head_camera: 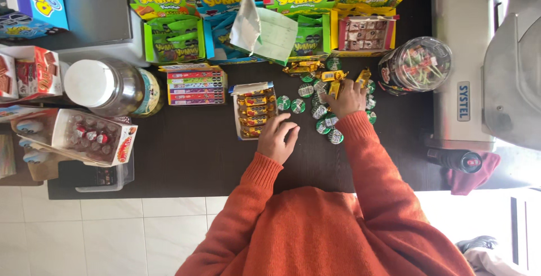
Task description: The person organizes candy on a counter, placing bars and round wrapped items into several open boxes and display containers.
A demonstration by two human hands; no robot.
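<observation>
sweater: orange knit, covers torso and both arms
sleeves: 2 long orange sleeves, ribbed cuffs ending at the wrists
left hand (277, 139): bare, no glove, ring or watch visible
right hand (345, 99): bare, no glove, ring or watch visible

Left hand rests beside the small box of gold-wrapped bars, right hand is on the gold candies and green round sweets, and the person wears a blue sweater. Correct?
Not quite: the sweater is orange, not blue, as the head view shows. The rest holds: the left hand rests beside the small box of gold-wrapped bars, and the right hand is on the gold candies and green round sweets.
</observation>
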